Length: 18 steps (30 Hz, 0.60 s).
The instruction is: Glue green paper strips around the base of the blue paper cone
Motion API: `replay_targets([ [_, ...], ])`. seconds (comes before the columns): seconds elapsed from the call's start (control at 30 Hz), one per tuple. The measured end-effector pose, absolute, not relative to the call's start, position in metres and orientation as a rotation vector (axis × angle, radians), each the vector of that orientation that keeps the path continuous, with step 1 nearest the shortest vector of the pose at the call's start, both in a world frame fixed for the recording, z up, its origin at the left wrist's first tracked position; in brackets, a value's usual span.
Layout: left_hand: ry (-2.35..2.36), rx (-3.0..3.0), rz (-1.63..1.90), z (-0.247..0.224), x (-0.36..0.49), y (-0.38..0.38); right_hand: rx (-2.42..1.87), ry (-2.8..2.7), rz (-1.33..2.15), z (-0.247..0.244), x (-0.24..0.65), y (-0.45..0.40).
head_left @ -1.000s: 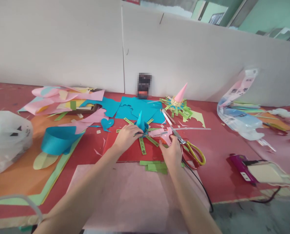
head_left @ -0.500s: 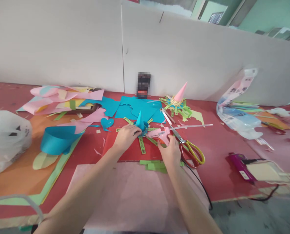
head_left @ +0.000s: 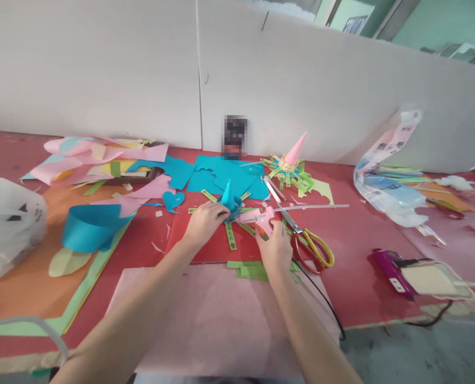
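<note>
Left hand (head_left: 202, 223) pinching pointed blue paper cone (head_left: 227, 193), right hand (head_left: 276, 248) curled round pink plastic glue gun (head_left: 264, 217)

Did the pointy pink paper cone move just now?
No. Against the upright seam in the white wall, the pointy pink paper cone stands in the same spot; the whole view just shifted slightly.

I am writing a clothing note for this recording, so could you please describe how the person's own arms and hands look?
The left forearm and right forearm are bare, with no sleeve on the part in view, and no watch or bracelet shows. The left hand and right hand wear no gloves. Rings would be too small to tell.
</note>
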<state>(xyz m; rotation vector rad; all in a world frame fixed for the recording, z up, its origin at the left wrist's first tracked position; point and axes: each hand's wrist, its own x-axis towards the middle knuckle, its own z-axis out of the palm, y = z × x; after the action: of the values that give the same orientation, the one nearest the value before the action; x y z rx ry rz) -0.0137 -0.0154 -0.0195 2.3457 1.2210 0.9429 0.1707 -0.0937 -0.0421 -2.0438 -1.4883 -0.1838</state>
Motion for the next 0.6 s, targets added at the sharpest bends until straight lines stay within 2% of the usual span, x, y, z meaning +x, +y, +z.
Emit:
replay_targets([
  [0.6,1.225,2.347,0.954,-0.0208,-0.0133,-0.0156,-2.044,-1.484,-0.125,-0.0434,0.1720,-0.0943],
])
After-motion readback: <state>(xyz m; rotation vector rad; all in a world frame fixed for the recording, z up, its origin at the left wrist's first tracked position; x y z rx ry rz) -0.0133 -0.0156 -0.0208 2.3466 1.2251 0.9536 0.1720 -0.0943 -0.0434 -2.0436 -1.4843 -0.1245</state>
